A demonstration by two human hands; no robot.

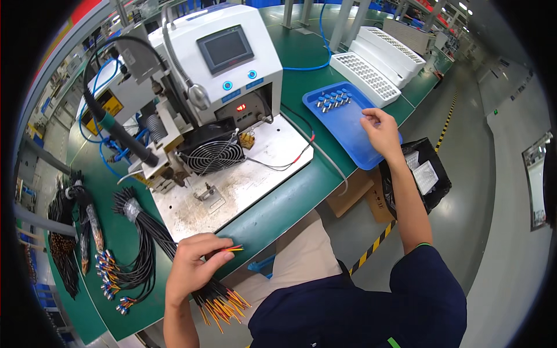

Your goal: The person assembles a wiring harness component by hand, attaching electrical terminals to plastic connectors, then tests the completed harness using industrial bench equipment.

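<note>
My left hand [194,268] is closed on a black cable near the table's front edge. The cable's stripped end, with thin red and yellow wires [234,248], sticks out past the thumb. Under this hand runs a bundle of black cables [156,230], its red and yellow wire ends [223,304] hanging over the edge. Over the right part of a blue tray [355,142] hovers my right hand [380,132], fingers half curled and thumb apart, nothing visible between them. Several small metal connectors with blue parts [335,100] lie in rows at the tray's far left end.
A white machine [264,35] with a screen, fan [213,156] and small metal fixture [210,197] stands ahead. More cable bundles [87,223] lie at left. White perforated racks [366,78] stand beyond the tray; a black-lined bin [444,180] sits below at right.
</note>
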